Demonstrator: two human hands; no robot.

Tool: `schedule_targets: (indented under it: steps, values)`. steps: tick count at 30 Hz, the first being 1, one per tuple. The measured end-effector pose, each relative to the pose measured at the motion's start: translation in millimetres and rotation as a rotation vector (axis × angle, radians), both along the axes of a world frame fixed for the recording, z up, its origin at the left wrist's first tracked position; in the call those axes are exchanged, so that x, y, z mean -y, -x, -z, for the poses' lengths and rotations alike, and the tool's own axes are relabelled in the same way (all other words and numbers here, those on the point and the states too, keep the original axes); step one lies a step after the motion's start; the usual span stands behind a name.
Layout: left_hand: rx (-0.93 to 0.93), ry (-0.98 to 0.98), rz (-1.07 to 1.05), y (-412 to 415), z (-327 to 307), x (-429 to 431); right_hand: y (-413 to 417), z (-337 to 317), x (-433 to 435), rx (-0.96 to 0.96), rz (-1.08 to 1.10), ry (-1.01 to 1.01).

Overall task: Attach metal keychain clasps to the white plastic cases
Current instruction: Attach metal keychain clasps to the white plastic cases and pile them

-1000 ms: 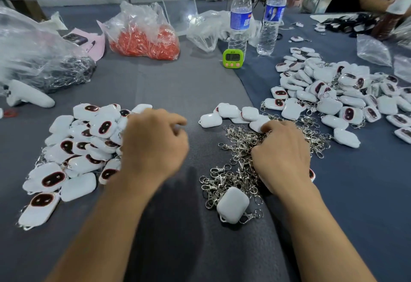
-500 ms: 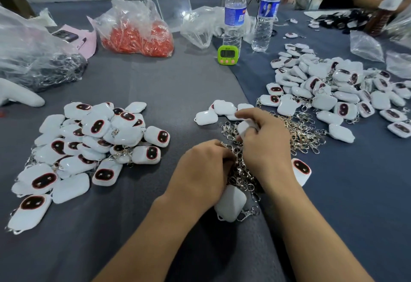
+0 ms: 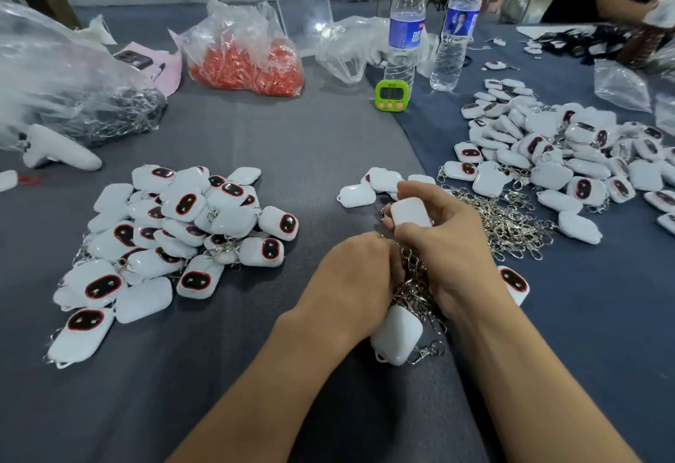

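Note:
My right hand (image 3: 451, 243) grips a white plastic case (image 3: 410, 211), back side up, above a heap of metal keychain clasps (image 3: 507, 218). My left hand (image 3: 350, 276) is curled just left of it, its fingertips buried among the clasps (image 3: 412, 280); what they pinch is hidden. Another white case (image 3: 396, 336) lies below both hands with a clasp (image 3: 429, 350) beside it. A pile of cases with clasps attached (image 3: 175, 232) lies at the left, and a few plain cases (image 3: 356, 195) lie beyond my hands.
A large spread of white cases (image 3: 555, 159) covers the right side. At the back stand two water bottles (image 3: 403, 31), a green timer (image 3: 390, 95), a bag of orange parts (image 3: 244, 60) and a bag of dark parts (image 3: 91, 112). Another person's arm (image 3: 621, 2) is at the far right.
My left hand left the pile at the left and came right to meet my right hand. My right hand picked a white case out of the middle group and raised it.

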State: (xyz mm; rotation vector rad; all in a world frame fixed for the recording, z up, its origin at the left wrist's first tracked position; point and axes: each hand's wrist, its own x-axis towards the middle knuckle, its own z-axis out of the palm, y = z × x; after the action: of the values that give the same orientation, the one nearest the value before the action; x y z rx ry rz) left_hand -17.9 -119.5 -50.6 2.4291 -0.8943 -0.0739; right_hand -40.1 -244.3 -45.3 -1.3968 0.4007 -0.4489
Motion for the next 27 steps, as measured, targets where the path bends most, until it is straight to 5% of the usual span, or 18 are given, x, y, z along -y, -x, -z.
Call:
schedule_targets:
  steps: [4, 8, 13, 20, 27]
  values:
    - [-0.014, 0.127, -0.029, 0, 4, -1, -1, 1, 4, 0.056, -0.032, -0.175]
    - [-0.23, 0.533, -0.181, -10, 5, -4, -1, 0, 2, 0.016, -0.052, -0.024]
    - [-0.504, 0.911, -0.306, -21, 6, -3, 1, -1, -3, 0.001, -0.272, -0.095]
    - [-0.794, 1.039, -0.288, -27, -4, -10, 1, -1, -5, -0.028, -0.334, 0.005]
    - [-0.785, 1.025, -0.225, -27, -6, -15, 2, -5, -9, -0.058, -0.359, 0.125]
